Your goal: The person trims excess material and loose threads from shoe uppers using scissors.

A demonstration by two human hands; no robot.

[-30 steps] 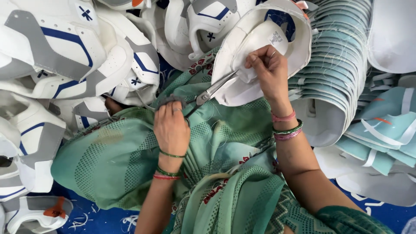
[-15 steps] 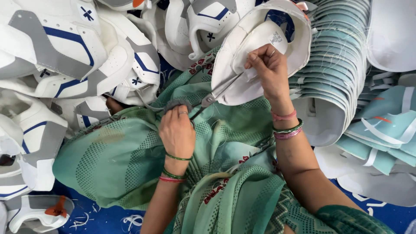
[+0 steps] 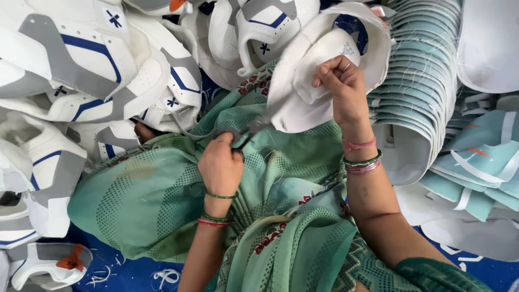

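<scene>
Scissors [image 3: 246,132] lowered from white shoe piece [image 3: 303,86]

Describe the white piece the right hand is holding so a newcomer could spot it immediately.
Start at the tall stack of teal curved pieces on the right. Just left of it, the right hand grips a white shoe upper above the green-draped lap; unlike neighbouring uppers, it is held up, with scissors at its edge.

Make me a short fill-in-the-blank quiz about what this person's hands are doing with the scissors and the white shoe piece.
1. The left hand holds a pair of ____ over the green cloth.
2. The right hand pinches a ____ shoe upper piece.
3. The stack of pale green pieces lies on the person's ____ side.
4. Both wrists wear ____.

Missing words: scissors; white; right; bangles
</scene>
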